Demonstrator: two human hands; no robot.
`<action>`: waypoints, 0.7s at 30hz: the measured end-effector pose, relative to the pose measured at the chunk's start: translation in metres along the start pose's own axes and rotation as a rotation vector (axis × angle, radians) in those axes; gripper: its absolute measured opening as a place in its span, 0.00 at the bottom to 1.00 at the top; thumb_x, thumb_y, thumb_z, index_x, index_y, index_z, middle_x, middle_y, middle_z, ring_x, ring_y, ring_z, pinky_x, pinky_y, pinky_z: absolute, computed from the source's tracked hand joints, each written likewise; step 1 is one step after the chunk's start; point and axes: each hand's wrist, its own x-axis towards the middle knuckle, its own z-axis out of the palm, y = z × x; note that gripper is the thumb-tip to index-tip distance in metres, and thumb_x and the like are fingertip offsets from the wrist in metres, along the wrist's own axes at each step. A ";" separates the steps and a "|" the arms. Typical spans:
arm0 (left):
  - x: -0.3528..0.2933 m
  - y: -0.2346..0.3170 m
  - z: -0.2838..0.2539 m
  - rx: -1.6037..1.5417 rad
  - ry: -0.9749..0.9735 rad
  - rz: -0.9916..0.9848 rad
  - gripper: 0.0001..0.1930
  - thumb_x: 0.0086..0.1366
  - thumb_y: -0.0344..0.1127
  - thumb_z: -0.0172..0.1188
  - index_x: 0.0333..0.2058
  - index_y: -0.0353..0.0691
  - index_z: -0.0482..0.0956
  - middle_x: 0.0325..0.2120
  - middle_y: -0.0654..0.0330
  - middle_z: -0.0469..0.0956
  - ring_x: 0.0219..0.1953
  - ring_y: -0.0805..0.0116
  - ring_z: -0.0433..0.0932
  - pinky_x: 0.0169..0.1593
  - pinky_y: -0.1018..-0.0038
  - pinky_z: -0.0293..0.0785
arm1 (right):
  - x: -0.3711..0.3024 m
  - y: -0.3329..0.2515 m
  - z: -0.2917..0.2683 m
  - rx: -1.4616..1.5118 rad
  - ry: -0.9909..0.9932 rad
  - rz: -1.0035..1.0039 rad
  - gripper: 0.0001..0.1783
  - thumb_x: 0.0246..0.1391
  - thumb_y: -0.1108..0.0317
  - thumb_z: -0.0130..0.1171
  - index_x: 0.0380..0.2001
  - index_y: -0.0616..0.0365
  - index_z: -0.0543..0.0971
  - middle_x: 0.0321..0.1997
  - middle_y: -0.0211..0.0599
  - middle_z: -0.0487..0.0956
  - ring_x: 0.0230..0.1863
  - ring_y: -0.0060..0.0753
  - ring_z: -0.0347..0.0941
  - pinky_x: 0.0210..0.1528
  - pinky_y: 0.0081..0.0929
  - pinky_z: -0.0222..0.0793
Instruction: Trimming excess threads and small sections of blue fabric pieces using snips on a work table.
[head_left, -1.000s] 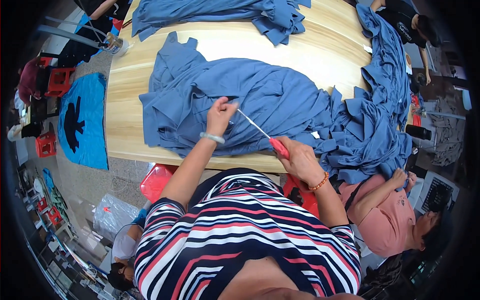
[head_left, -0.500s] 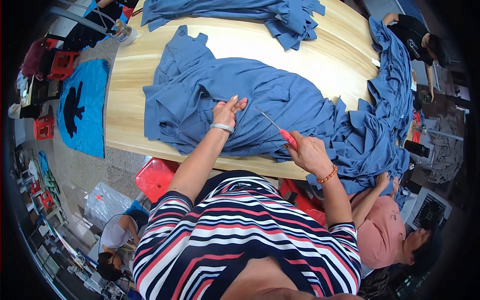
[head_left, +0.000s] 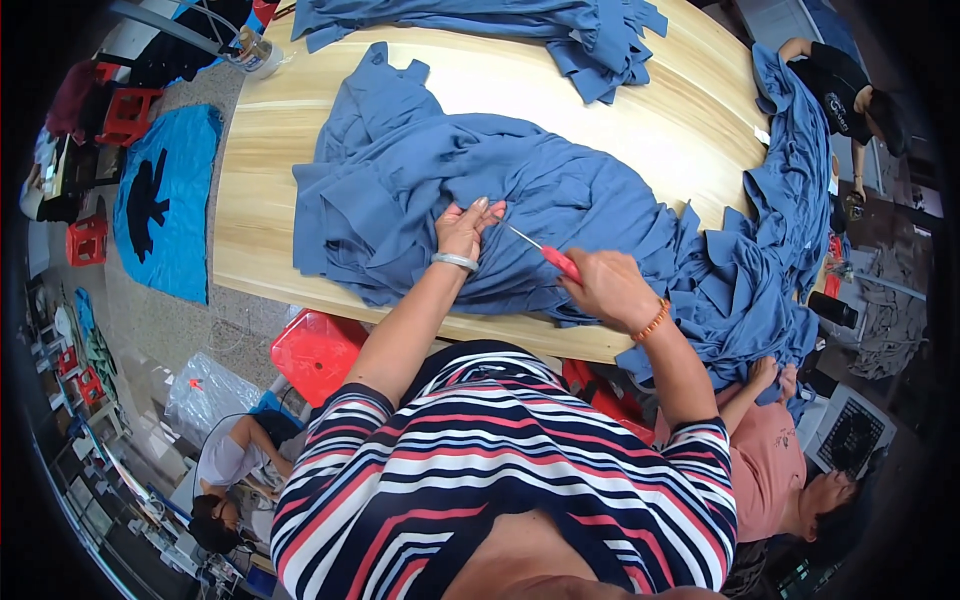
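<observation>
One red-handled tool (head_left: pixel 560 263) in right hand (head_left: pixel 612 287), fingers wrapped round it, frame centre | left hand (head_left: pixel 463 232): fingers curled, whether pinching cannot tell | blue cloth (head_left: pixel 570 185): heaped beneath both, frame centre | work seemingly underway; amounts done and left unclear

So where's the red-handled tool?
The red-handled tool is right of centre in the head view, in the right hand, over blue fabric, tip toward the left hand.

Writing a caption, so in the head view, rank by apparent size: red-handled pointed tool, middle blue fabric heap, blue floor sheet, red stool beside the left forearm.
1. Middle blue fabric heap
2. Blue floor sheet
3. Red stool
4. Red-handled pointed tool
</observation>
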 end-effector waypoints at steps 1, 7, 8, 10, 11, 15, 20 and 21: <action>-0.001 0.001 0.001 -0.006 0.001 0.003 0.04 0.59 0.23 0.60 0.33 0.30 0.74 0.29 0.52 0.79 0.35 0.56 0.82 0.37 0.70 0.83 | -0.011 0.003 -0.001 -0.003 -0.019 0.003 0.16 0.53 0.56 0.57 0.35 0.58 0.74 0.21 0.50 0.76 0.27 0.56 0.74 0.30 0.47 0.67; -0.024 0.025 -0.014 0.517 -0.026 -0.052 0.09 0.60 0.34 0.62 0.34 0.35 0.77 0.28 0.56 0.79 0.27 0.66 0.79 0.30 0.76 0.75 | -0.037 0.002 0.008 0.124 0.007 0.011 0.16 0.52 0.58 0.58 0.40 0.54 0.72 0.22 0.50 0.76 0.26 0.53 0.75 0.28 0.44 0.68; -0.046 0.043 -0.010 0.963 -0.124 0.255 0.12 0.57 0.36 0.64 0.37 0.37 0.77 0.29 0.58 0.79 0.30 0.67 0.78 0.34 0.73 0.73 | -0.040 0.004 0.011 0.150 0.064 0.043 0.16 0.52 0.59 0.58 0.40 0.54 0.72 0.21 0.49 0.76 0.26 0.54 0.74 0.28 0.44 0.67; -0.074 0.072 -0.019 1.577 -0.163 0.750 0.19 0.51 0.40 0.68 0.41 0.42 0.77 0.35 0.61 0.78 0.40 0.64 0.73 0.44 0.66 0.67 | -0.045 0.008 0.015 0.185 0.124 0.100 0.15 0.52 0.61 0.58 0.42 0.54 0.72 0.20 0.49 0.75 0.26 0.54 0.73 0.28 0.43 0.67; -0.080 0.084 -0.028 1.752 -0.105 0.930 0.22 0.47 0.41 0.69 0.42 0.44 0.76 0.39 0.61 0.76 0.46 0.61 0.70 0.51 0.61 0.63 | -0.046 0.010 0.018 0.195 0.126 0.098 0.15 0.52 0.61 0.58 0.42 0.54 0.72 0.20 0.49 0.75 0.26 0.54 0.73 0.28 0.43 0.67; -0.091 0.116 -0.056 1.915 -0.098 0.846 0.26 0.46 0.42 0.68 0.45 0.45 0.74 0.45 0.60 0.71 0.54 0.57 0.63 0.55 0.51 0.55 | -0.048 0.012 0.024 0.177 0.111 0.097 0.16 0.52 0.61 0.58 0.42 0.54 0.71 0.22 0.49 0.75 0.26 0.55 0.73 0.29 0.43 0.67; -0.069 0.137 -0.081 2.009 -0.201 0.798 0.13 0.46 0.30 0.67 0.32 0.41 0.75 0.38 0.57 0.70 0.50 0.53 0.65 0.53 0.57 0.59 | -0.047 0.009 0.025 0.195 0.122 0.078 0.15 0.52 0.62 0.57 0.42 0.53 0.71 0.23 0.50 0.75 0.28 0.55 0.73 0.30 0.45 0.67; -0.064 0.140 -0.083 1.875 -0.251 0.793 0.11 0.46 0.28 0.66 0.29 0.40 0.73 0.37 0.56 0.69 0.48 0.53 0.66 0.52 0.61 0.61 | -0.047 0.009 0.024 0.194 0.128 0.077 0.15 0.52 0.62 0.57 0.42 0.53 0.71 0.23 0.50 0.75 0.28 0.55 0.73 0.30 0.45 0.67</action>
